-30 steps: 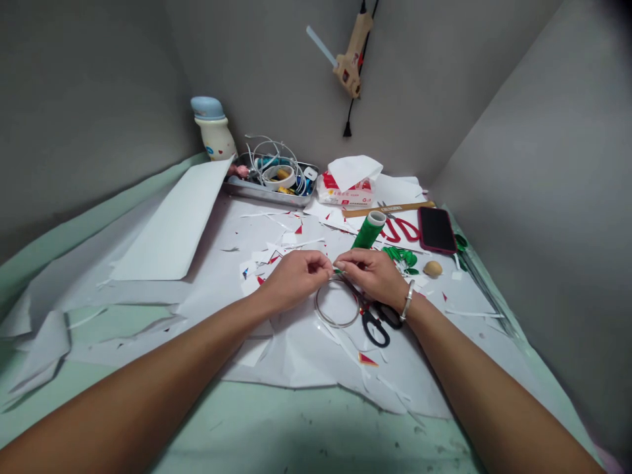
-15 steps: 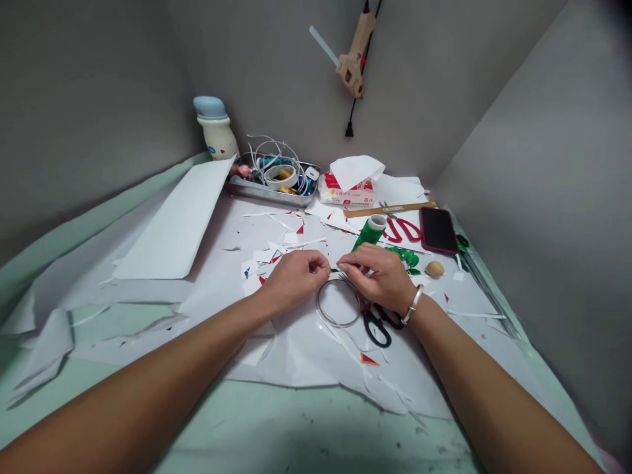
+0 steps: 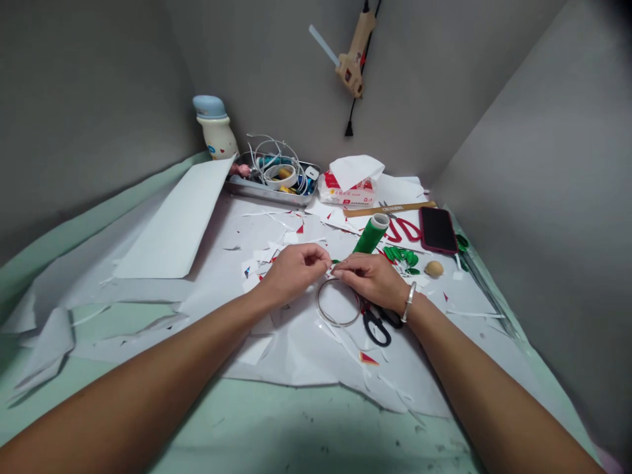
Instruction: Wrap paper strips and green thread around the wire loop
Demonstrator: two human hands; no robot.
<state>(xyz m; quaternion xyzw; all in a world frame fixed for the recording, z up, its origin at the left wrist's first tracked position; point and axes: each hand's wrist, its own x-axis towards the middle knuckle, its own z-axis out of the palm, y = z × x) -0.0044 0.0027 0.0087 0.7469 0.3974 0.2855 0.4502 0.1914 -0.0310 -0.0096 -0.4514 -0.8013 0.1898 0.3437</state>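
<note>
Between my two hands a small green piece shows at the fingertips, mostly hidden by them. My left hand pinches its left end. My right hand, with a silver bangle at the wrist, is closed at its other end; finer detail there is too small to make out. Just behind the right hand stands a tilted spool of green thread. Below the hands lie a thin wire ring and black-handled scissors, partly covered by the right hand. A pile of green leaf-like pieces lies right of the spool.
Paper scraps litter the white sheet. Behind are a metal tray, a tissue pack, a wooden ruler, red-handled scissors and a phone. A glue gun hangs on the wall; folded white card stands left.
My right hand has dropped slightly, uncovering more of the spool and the green pile. My left hand has risen a little. The green piece between them has shifted slightly upward.
</note>
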